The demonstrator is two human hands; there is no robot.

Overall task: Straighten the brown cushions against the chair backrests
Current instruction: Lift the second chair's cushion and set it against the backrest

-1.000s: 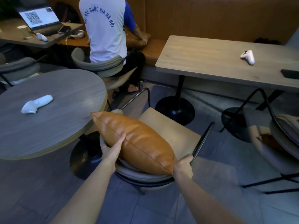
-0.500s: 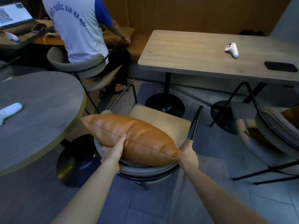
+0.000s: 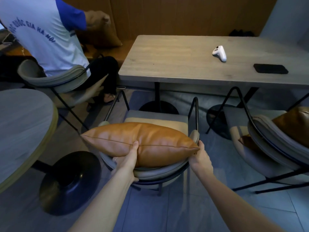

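Observation:
A brown leather cushion (image 3: 150,141) lies lengthwise along the curved grey backrest (image 3: 155,173) of the chair right below me, above its beige seat (image 3: 167,123). My left hand (image 3: 128,158) grips the cushion's lower middle, thumb on its seam. My right hand (image 3: 200,156) holds its right corner beside the backrest's end. A second brown cushion (image 3: 294,124) leans inside the chair at the right edge.
A rectangular wooden table (image 3: 184,64) ahead carries a white controller (image 3: 219,53) and a black phone (image 3: 270,68). A round table (image 3: 21,124) with a black disc base (image 3: 70,181) stands left. A person in a white and blue shirt (image 3: 41,34) sits at upper left.
The cushion has turned from slanted to level along the backrest. My right hand has moved onto its right corner. My view has swung right, and the seated person's arm has lifted.

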